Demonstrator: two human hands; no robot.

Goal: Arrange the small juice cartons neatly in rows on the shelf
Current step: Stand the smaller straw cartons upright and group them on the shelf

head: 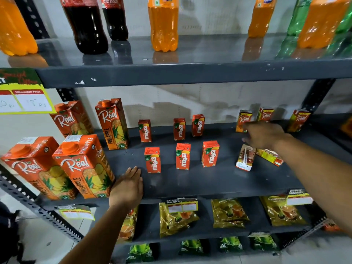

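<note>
Several small orange Maaza cartons stand in two rows on the dark shelf (209,181); the front row starts at a Maaza carton (152,160), the back row at another Maaza carton (145,130). Three small Real cartons stand at the back right, one a Real carton (243,121). One small carton (245,158) stands turned backwards with its straw showing, and another carton (270,157) lies on its side beside it. My right hand (264,135) hovers just above these two, fingers loosely spread, holding nothing. My left hand (128,184) rests flat on the shelf's front edge.
Large Real pineapple cartons (83,164) crowd the shelf's left end. Soda bottles (163,23) stand on the shelf above. Yellow tea packets (228,212) fill the shelf below. A price sign (24,100) hangs at the upper left.
</note>
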